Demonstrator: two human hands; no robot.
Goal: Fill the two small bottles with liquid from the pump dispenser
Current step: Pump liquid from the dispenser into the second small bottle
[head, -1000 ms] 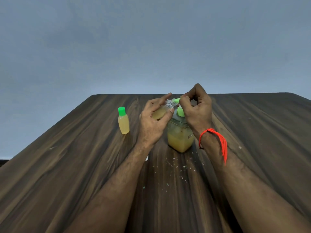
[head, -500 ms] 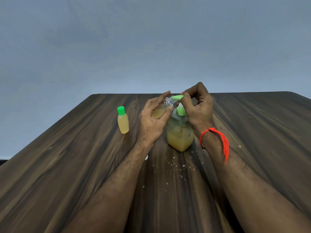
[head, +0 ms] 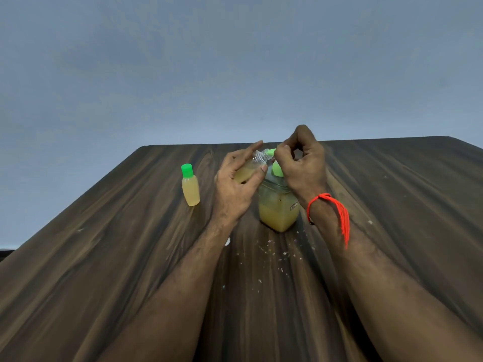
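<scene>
A square pump dispenser [head: 278, 210] half full of yellow liquid stands mid-table. My right hand [head: 300, 165] is curled over its green pump head [head: 277, 169], fingers on the nozzle. My left hand [head: 235, 184] holds a small clear bottle [head: 251, 168], uncapped and tilted, its open neck right at the green nozzle tip; yellow liquid fills its lower part. A second small bottle [head: 190, 188] with a green cap and yellow liquid stands upright to the left, apart from both hands.
The dark wooden table [head: 104, 257] carries small white crumbs [head: 271, 252] in front of the dispenser. A small white thing [head: 228, 241] peeks out beside my left wrist. A plain grey wall lies beyond the far edge.
The right hand has shifted slightly on the pump head, which sits a little lower than half a second ago. The held bottle stays at the nozzle; the capped bottle is unmoved.
</scene>
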